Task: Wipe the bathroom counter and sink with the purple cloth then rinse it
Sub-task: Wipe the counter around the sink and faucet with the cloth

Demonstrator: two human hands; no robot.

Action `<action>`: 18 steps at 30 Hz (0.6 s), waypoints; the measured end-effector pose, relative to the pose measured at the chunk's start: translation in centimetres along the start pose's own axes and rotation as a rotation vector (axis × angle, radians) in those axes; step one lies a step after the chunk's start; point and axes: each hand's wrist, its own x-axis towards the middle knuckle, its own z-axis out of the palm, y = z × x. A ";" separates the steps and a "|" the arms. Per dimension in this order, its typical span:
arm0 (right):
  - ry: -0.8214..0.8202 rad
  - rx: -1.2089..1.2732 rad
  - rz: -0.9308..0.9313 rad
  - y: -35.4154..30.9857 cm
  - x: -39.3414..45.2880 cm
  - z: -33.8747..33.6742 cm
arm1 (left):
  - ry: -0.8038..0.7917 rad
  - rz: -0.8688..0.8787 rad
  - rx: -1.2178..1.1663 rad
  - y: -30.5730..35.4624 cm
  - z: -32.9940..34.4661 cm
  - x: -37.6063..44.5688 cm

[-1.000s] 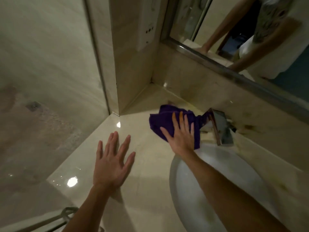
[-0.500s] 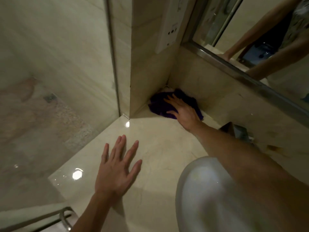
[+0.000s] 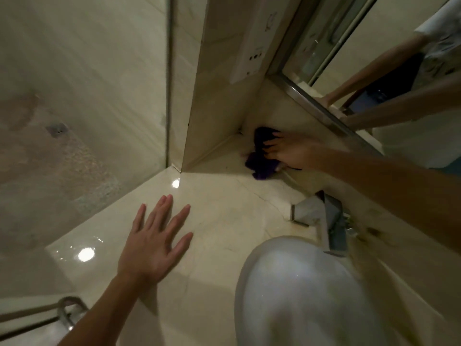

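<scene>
The crumpled purple cloth (image 3: 262, 161) lies on the glossy cream stone table (image 3: 224, 216) in the far corner behind the white oval sink (image 3: 299, 290), close to the meeting of the tiled side wall and the backsplash below the steel-framed mirror (image 3: 324, 108). The right hand (image 3: 287, 151) lies flat on top of the cloth with its fingers spread, pressing it down rather than pinching it; motion blur along the wrist makes it hard to say whether any finger curls round a fold. The left hand (image 3: 154, 245) is empty, palm down and fingers fanned, resting on the table to the near left of the sink, seemingly as a brace. The step in hand looks like the wiping of the back strip of table, with the sink bowl and the rinse not yet done. To do it well, the palm should keep even pressure so the whole cloth drags and does not bunch, the strokes should run along the seam at the wall foot where grime gathers, and the pass should work from the corner toward the square chrome tap (image 3: 321, 216) behind the sink, overlapping each stroke.
</scene>
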 end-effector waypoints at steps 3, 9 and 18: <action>0.100 -0.082 -0.068 -0.4 -5.9 3.2 | 0.005 -0.002 -0.008 -0.1 0.1 -0.1; 0.023 -0.149 0.012 0.0 -9.8 5.6 | 0.004 -0.012 -0.020 0.0 0.1 -0.1; 0.234 -0.237 0.026 3.5 5.3 0.6 | 0.008 -0.029 0.004 -0.1 0.4 0.1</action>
